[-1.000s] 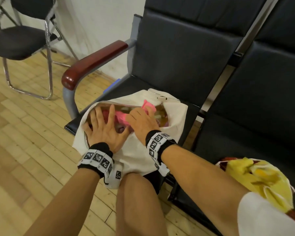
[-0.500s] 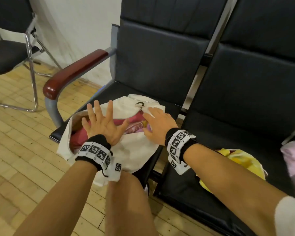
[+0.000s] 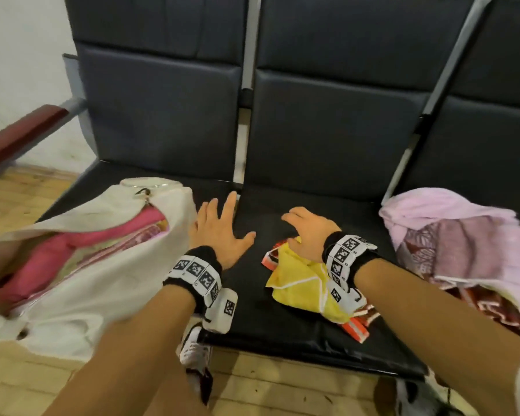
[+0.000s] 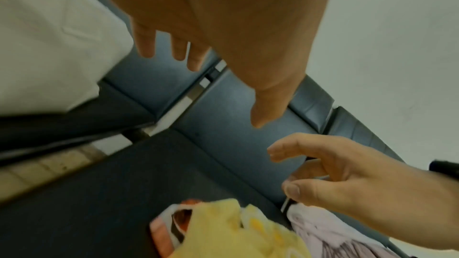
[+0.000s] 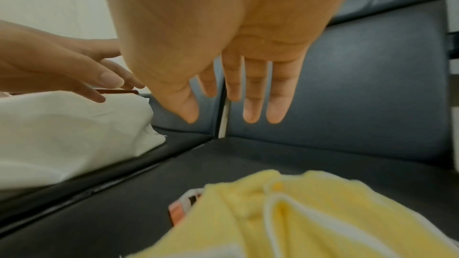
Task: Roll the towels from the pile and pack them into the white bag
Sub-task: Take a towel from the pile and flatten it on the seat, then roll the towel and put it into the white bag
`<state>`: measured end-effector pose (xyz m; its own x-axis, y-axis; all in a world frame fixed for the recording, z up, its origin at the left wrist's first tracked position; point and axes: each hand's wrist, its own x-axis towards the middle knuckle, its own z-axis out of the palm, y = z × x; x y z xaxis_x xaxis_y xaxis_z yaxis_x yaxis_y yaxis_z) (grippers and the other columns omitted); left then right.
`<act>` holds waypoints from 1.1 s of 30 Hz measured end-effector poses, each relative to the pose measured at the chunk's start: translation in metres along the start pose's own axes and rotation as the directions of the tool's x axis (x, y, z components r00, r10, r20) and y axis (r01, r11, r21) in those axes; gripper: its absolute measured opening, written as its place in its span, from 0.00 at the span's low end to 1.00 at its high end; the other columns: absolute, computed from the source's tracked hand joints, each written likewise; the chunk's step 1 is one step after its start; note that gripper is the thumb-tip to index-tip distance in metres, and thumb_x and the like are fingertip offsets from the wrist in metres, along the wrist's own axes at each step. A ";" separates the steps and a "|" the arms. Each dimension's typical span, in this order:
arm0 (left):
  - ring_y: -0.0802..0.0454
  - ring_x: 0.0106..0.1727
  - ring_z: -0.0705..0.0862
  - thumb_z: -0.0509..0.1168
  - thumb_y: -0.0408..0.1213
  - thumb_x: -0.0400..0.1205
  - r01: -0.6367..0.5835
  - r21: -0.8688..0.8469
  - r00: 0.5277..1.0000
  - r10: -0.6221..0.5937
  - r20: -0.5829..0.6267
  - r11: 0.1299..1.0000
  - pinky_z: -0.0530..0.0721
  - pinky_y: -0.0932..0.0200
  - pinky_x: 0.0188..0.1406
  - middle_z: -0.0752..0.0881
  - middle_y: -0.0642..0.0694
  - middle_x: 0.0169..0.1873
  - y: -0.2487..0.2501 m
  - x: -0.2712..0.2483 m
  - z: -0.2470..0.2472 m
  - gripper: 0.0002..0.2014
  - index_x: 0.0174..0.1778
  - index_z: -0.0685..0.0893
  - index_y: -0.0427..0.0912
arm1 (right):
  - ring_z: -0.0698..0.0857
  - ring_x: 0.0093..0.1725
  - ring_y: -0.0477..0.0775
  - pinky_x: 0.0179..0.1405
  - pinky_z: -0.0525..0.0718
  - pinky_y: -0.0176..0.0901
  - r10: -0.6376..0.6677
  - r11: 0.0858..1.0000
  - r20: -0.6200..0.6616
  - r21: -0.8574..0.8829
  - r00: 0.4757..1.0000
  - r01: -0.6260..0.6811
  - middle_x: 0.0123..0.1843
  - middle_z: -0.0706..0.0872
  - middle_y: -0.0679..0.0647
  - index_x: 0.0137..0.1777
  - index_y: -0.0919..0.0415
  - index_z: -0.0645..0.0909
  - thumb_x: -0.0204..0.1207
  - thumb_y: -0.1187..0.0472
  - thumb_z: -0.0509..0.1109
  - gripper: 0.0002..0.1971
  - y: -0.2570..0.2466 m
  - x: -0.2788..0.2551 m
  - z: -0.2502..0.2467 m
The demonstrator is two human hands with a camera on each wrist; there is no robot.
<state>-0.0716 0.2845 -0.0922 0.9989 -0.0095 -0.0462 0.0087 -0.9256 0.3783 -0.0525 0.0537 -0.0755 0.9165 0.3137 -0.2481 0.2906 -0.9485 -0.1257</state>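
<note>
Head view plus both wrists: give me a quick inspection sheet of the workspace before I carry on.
Surface: black bench seat, joined seats in a row.
Job's things: white bag open on the left seat, pink towel inside; yellow towel crumpled on the middle seat; lilac towel pile further right.
Clutter: nothing seen.
Grippers: left hand open, fingers spread beside the bag; right hand open over the yellow towel, holding nothing.
Cables: nothing seen.
Surroundings: wooden floor, red-brown armrest, white wall.
</note>
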 end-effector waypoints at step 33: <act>0.45 0.45 0.83 0.56 0.46 0.74 -0.138 -0.347 0.957 0.215 0.194 0.928 0.81 0.49 0.43 0.83 0.51 0.41 0.069 -0.045 0.071 0.07 0.41 0.77 0.50 | 0.83 0.52 0.57 0.50 0.82 0.51 -0.005 0.915 -0.091 0.401 0.996 0.042 0.54 0.83 0.52 0.66 0.53 0.72 0.72 0.54 0.73 0.23 0.029 -0.087 0.089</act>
<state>-0.1190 0.1939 -0.1292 0.9490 -0.2813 -0.1420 -0.1137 -0.7260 0.6783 -0.1481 0.0033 -0.1427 0.9362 0.3136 -0.1586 0.1942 -0.8376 -0.5106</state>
